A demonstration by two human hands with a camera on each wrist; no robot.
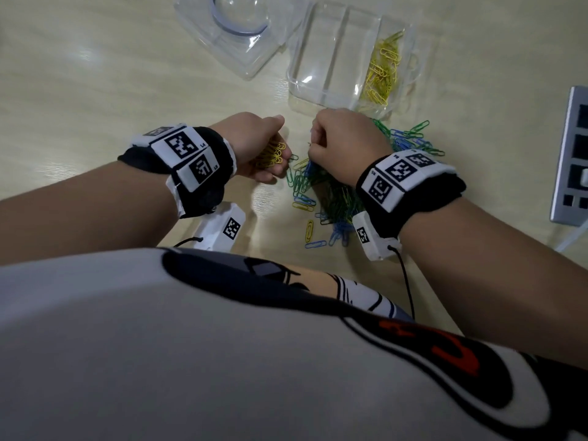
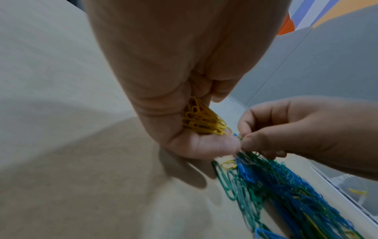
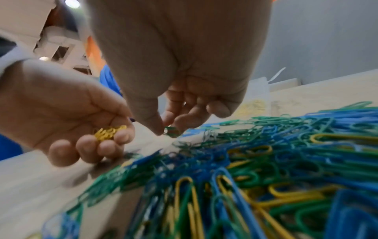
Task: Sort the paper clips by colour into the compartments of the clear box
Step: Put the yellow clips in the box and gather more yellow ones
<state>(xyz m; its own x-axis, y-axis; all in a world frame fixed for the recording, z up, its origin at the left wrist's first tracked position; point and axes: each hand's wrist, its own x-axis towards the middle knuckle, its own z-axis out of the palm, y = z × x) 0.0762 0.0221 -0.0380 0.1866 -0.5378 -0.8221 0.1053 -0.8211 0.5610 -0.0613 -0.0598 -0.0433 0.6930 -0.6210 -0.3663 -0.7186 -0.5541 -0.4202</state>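
Landmark = mixed pile [image 1: 337, 192] of green, blue and yellow paper clips on the table [image 1: 95, 74].

Left hand [image 1: 254, 144]: just left of the pile's near-left edge, palm turned up, fingers curled round a bunch of yellow clips [image 1: 272, 154]. Wrist views confirm, clips sit in the cupped palm.

Right hand [image 1: 343, 144]: over the pile's far-left part, just beside the left hand and not touching it in the head view. Thumb and forefinger pinch a small clip [image 3: 171, 131] at the pile edge. Looks green, but blurred, so colour not certain.

Clear box [image 1: 321, 81]: directly beyond the pile, on its far side, long axis running away from the person. Only its right compartment holds yellow clips [image 1: 381, 68]; the other two look empty. Lid [image 1: 222, 49] lies left of the box, further from the pile.

Judgement: the yellow compartment lies forward and right of both hands, so the right hand is nearer, but the left carries the yellow load and must cross over the pile. Most green and blue is unsorted; early stage.
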